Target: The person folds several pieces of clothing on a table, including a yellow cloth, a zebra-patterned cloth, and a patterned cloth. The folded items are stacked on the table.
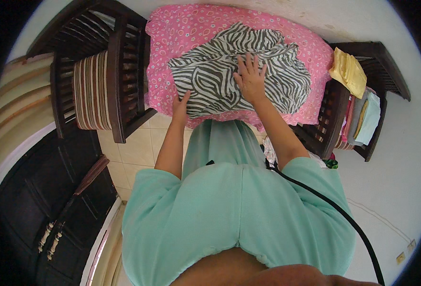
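Note:
A black-and-white zebra-striped garment (pixel 210 81) lies spread and wrinkled, with a gathered seam across its right part, on a pink flowered cloth (pixel 172 28) covering a raised surface before me. My right hand (pixel 251 81) rests flat on the middle of the garment, its fingers spread. At the garment's near left corner is my left hand (pixel 181 107), thumb on top and fingers mostly out of sight at the edge, seeming to pinch the fabric.
Dark wooden chairs flank the pink surface: one with a striped cushion (pixel 91 90) at left, another at right bearing a folded yellow cloth (pixel 348 69) and a stack of folded clothes (pixel 365 117). A black cable (pixel 334 205) runs past my right side. Dark cabinet doors (pixel 44 209) stand at lower left.

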A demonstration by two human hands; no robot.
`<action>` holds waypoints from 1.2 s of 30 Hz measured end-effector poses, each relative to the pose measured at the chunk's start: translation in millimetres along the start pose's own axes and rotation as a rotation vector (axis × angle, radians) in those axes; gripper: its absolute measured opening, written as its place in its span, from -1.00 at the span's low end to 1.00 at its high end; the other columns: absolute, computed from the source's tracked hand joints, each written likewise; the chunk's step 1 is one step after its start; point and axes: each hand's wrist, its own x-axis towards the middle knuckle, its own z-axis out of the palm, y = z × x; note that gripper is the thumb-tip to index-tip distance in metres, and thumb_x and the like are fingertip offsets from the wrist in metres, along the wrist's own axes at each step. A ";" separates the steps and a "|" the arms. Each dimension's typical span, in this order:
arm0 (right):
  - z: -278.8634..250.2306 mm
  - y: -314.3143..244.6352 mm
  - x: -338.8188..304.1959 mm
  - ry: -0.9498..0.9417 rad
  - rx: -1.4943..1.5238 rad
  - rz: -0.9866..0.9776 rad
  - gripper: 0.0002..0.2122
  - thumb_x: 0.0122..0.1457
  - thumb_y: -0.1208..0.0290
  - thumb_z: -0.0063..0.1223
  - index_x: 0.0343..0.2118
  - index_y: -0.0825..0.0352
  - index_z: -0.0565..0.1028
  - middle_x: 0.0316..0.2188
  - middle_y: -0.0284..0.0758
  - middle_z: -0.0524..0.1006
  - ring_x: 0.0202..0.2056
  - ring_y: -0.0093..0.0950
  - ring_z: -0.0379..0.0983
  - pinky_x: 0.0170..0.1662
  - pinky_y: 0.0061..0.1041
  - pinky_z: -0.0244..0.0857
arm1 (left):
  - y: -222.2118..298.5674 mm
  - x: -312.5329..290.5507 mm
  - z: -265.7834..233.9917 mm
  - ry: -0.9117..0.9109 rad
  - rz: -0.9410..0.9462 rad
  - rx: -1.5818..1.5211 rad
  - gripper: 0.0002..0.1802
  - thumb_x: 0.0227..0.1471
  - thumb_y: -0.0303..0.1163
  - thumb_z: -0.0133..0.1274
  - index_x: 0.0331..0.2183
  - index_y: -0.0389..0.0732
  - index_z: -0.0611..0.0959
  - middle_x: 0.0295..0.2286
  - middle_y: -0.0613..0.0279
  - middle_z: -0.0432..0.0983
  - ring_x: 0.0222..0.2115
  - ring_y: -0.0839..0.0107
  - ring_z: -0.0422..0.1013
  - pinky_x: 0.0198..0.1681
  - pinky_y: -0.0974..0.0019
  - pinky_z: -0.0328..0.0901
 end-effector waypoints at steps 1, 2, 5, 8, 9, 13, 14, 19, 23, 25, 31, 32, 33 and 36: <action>14.0 5.4 -3.2 -0.098 -0.019 0.005 -0.50 0.09 0.12 -0.26 0.06 0.26 0.09 0.08 -0.17 0.08 0.11 -0.10 -0.12 0.05 0.07 -0.29 | 2.3 0.5 0.2 -0.033 -0.021 -0.087 -0.43 -0.15 -0.31 0.06 -0.08 -0.28 0.29 -0.21 0.12 0.35 -0.23 0.28 0.32 -0.19 0.35 0.23; 14.4 3.7 -1.6 -0.075 0.018 0.006 -0.50 0.09 0.13 -0.25 0.07 0.26 0.09 0.08 -0.17 0.08 0.11 -0.10 -0.12 0.05 0.07 -0.29 | 7.8 0.5 1.6 -0.068 -0.042 -0.172 -0.43 -0.16 -0.34 0.07 -0.08 -0.27 0.29 -0.21 0.14 0.35 -0.23 0.29 0.32 -0.20 0.35 0.25; 2.7 -12.0 7.2 -0.029 0.222 -0.010 -0.50 0.10 0.17 -0.25 0.08 0.29 0.06 0.09 -0.13 0.05 0.12 -0.12 -0.13 0.09 -0.04 -0.28 | 23.1 -14.3 3.2 -0.140 -0.100 -0.235 -0.42 -0.17 -0.37 0.06 -0.07 -0.26 0.27 -0.19 0.13 0.33 -0.23 0.30 0.32 -0.22 0.32 0.27; -14.2 -32.4 13.7 -0.013 0.643 -0.144 -0.53 0.12 0.25 -0.30 0.09 0.28 0.04 0.11 -0.11 -0.02 0.14 -0.15 -0.15 0.14 -0.20 -0.31 | 45.0 -28.9 9.1 -0.173 -0.079 -0.230 -0.40 -0.17 -0.38 0.05 -0.05 -0.26 0.24 -0.19 0.13 0.33 -0.23 0.32 0.32 -0.22 0.32 0.28; -18.3 -34.9 16.8 -0.068 0.693 -0.166 -0.53 0.13 0.26 -0.30 0.10 0.29 0.03 0.12 -0.11 -0.03 0.15 -0.19 -0.18 0.15 -0.32 -0.31 | 38.9 -23.3 4.5 -0.214 -0.008 -0.212 -0.42 -0.17 -0.37 0.04 -0.06 -0.26 0.27 -0.23 0.16 0.36 -0.24 0.33 0.33 -0.23 0.32 0.27; 38.5 -18.3 11.8 -0.296 0.948 0.183 -0.51 0.13 0.15 -0.34 0.07 0.33 0.07 0.09 0.02 -0.02 0.13 -0.08 -0.17 0.14 -0.36 -0.25 | 45.9 -18.8 9.8 -0.270 0.058 -0.124 -0.49 -0.15 -0.37 0.03 -0.11 -0.30 0.33 -0.27 0.18 0.39 -0.28 0.37 0.35 -0.24 0.33 0.27; 36.2 -20.3 12.7 -0.290 0.877 0.159 -0.50 0.13 0.14 -0.35 0.07 0.35 0.08 0.09 0.01 -0.01 0.13 -0.10 -0.16 0.14 -0.38 -0.24 | 50.0 -23.0 15.6 -0.258 0.067 -0.137 -0.51 -0.15 -0.38 0.03 -0.13 -0.31 0.35 -0.28 0.18 0.40 -0.29 0.38 0.35 -0.24 0.34 0.27; -40.3 -44.9 19.5 -0.409 1.307 0.313 -0.49 0.11 0.14 -0.27 0.05 0.39 0.11 0.07 -0.07 0.08 0.12 -0.36 -0.05 0.13 -0.49 -0.19 | 84.9 -53.7 58.1 -0.310 0.073 -0.106 -0.56 -0.18 -0.38 0.07 -0.19 -0.32 0.39 -0.24 0.11 0.37 -0.26 0.39 0.33 -0.27 0.38 0.26; -88.5 -35.9 19.3 -0.439 1.247 0.404 -0.55 0.07 0.32 -0.18 0.02 0.40 0.17 -0.10 -0.22 0.32 -0.07 -0.49 0.21 0.01 -0.60 0.01 | 77.9 -52.2 109.2 -0.414 0.456 0.429 -0.53 -0.20 -0.34 0.08 -0.20 -0.29 0.39 -0.09 0.01 0.20 -0.12 0.25 0.23 -0.18 0.29 0.23; -96.7 -20.6 22.0 -0.324 1.223 0.440 -0.61 0.03 0.42 -0.16 -0.04 0.42 0.25 -0.26 -0.32 0.42 -0.23 -0.55 0.31 -0.12 -0.63 0.14 | 70.5 -54.8 133.7 -0.534 0.539 0.447 -0.50 -0.22 -0.32 0.09 -0.18 -0.27 0.38 0.00 -0.02 0.06 -0.05 0.15 0.15 -0.10 0.22 0.17; -74.9 63.8 23.4 -0.097 1.409 0.653 -0.71 0.05 0.41 -0.12 -0.16 0.40 0.34 -0.32 -0.35 0.43 -0.32 -0.62 0.29 -0.23 -0.63 0.17 | 47.1 -55.9 174.3 -0.551 0.819 0.725 -0.27 -0.27 -0.22 0.12 -0.01 -0.17 0.25 0.07 -0.13 -0.16 0.06 -0.04 -0.07 0.03 0.12 0.01; -66.0 77.7 24.9 -0.068 1.372 0.616 -0.73 0.06 0.40 -0.12 -0.18 0.40 0.35 -0.33 -0.35 0.43 -0.33 -0.63 0.28 -0.25 -0.63 0.17 | 37.6 -53.4 176.0 -0.553 0.860 0.820 -0.27 -0.26 -0.21 0.12 -0.01 -0.17 0.25 0.07 -0.13 -0.17 0.07 -0.04 -0.09 0.04 0.10 -0.02; -51.5 93.0 23.5 -0.037 1.332 0.580 -0.74 0.07 0.39 -0.12 -0.19 0.40 0.37 -0.34 -0.36 0.43 -0.34 -0.64 0.28 -0.26 -0.63 0.17 | 31.4 -52.8 177.9 -0.558 0.904 0.914 -0.26 -0.26 -0.21 0.12 -0.01 -0.17 0.24 0.08 -0.13 -0.18 0.07 -0.04 -0.10 0.05 0.09 -0.05; -19.8 123.2 13.5 0.019 1.038 0.631 -0.73 0.01 0.29 -0.05 -0.32 0.39 0.45 -0.33 -0.28 0.45 -0.36 -0.49 0.34 -0.30 -0.53 0.19 | 12.3 -50.9 179.1 -0.504 0.947 1.021 -0.26 -0.25 -0.19 0.11 -0.02 -0.22 0.23 0.07 -0.14 -0.19 0.09 -0.05 -0.18 0.08 0.03 -0.16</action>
